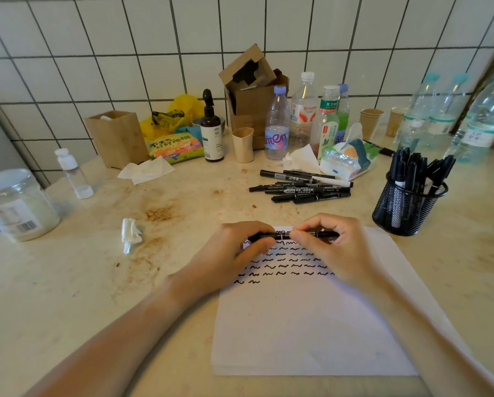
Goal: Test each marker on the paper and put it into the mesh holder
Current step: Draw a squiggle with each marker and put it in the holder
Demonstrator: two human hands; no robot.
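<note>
A black marker (pixel 283 235) lies level between my two hands, just above the top edge of the white paper (pixel 303 319). My left hand (pixel 234 253) grips its left part and my right hand (pixel 331 250) pinches its right part. Rows of black squiggles (pixel 285 266) cover the upper paper. A pile of several black markers (pixel 303 187) lies on the counter behind the paper. The black mesh holder (pixel 409 207) stands at the right with several markers upright in it.
Bottles (pixel 277 127), a tissue pack (pixel 346 161), paper cups, a cardboard box (pixel 251 90) and a wooden box (pixel 117 136) line the tiled wall. A plastic jar (pixel 13 204) and small bottle (pixel 74 173) stand at left. A crumpled tissue (pixel 129 234) lies left of my hands.
</note>
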